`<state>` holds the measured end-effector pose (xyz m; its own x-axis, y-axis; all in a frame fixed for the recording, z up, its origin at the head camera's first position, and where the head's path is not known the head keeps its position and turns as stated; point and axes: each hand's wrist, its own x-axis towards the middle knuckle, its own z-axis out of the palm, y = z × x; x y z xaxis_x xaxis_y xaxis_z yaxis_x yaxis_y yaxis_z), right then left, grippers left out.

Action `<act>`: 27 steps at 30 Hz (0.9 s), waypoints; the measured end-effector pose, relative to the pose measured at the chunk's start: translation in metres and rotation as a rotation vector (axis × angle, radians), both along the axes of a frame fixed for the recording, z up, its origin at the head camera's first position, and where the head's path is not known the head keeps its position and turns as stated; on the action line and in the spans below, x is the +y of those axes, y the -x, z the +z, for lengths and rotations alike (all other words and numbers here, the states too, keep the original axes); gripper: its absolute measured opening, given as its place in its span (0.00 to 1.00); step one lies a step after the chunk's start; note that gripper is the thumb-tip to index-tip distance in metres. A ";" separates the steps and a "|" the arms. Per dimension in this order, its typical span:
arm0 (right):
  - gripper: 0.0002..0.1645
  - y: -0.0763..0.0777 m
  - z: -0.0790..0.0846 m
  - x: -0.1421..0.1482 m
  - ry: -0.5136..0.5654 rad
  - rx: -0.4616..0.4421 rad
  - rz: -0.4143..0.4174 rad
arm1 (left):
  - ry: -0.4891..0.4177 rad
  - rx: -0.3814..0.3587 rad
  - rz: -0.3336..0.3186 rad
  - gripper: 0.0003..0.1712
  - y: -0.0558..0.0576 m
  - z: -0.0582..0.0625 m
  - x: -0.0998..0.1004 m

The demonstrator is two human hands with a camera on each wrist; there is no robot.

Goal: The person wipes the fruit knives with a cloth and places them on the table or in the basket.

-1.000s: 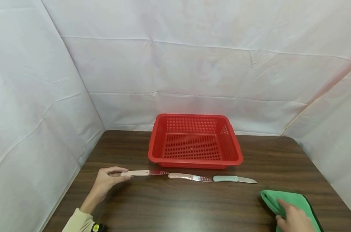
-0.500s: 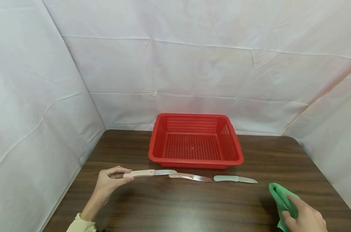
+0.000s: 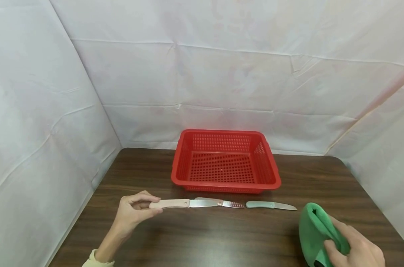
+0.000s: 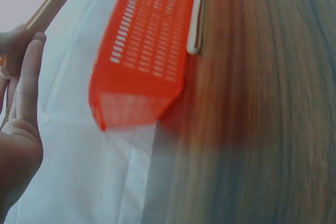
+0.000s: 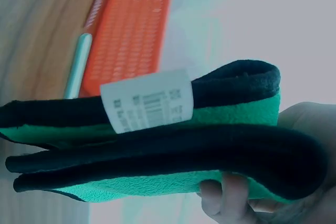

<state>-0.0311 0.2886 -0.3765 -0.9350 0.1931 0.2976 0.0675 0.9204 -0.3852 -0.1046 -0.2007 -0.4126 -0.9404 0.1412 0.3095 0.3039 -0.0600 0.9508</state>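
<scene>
My left hand [image 3: 135, 213] pinches the cream handle of a folding knife [image 3: 171, 203] between thumb and fingers, its blade unfolded and pointing right. That knife is held above the table and its blade crosses in front of a pink-handled knife [image 3: 232, 204]. Farther right lies a mint-handled knife [image 3: 260, 204], blade out. On the right, my right hand [image 3: 357, 244] grips a folded green cloth [image 3: 313, 230], lifted off the table. Dark edging and a white label [image 5: 148, 100] on the cloth show in the right wrist view.
A red plastic basket [image 3: 226, 184] with perforated walls stands at the back of the dark wooden table [image 3: 202, 237], just behind the knives. White fabric sheets [image 3: 222, 81] hang behind and along both sides of the table.
My left hand has lifted the cream-handled knife off the table and moved it slightly right. My right hand has taken hold of the green cloth and raised it.
</scene>
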 end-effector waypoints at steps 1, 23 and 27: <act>0.26 -0.002 0.004 -0.004 0.014 0.012 0.000 | -0.003 0.008 -0.011 0.17 -0.001 0.002 0.002; 0.33 0.006 0.060 -0.090 0.035 0.354 0.378 | -0.091 0.180 -0.164 0.17 -0.016 0.029 0.041; 0.31 0.010 0.066 -0.103 0.005 0.366 0.457 | -0.094 0.235 -0.185 0.18 -0.020 0.037 0.049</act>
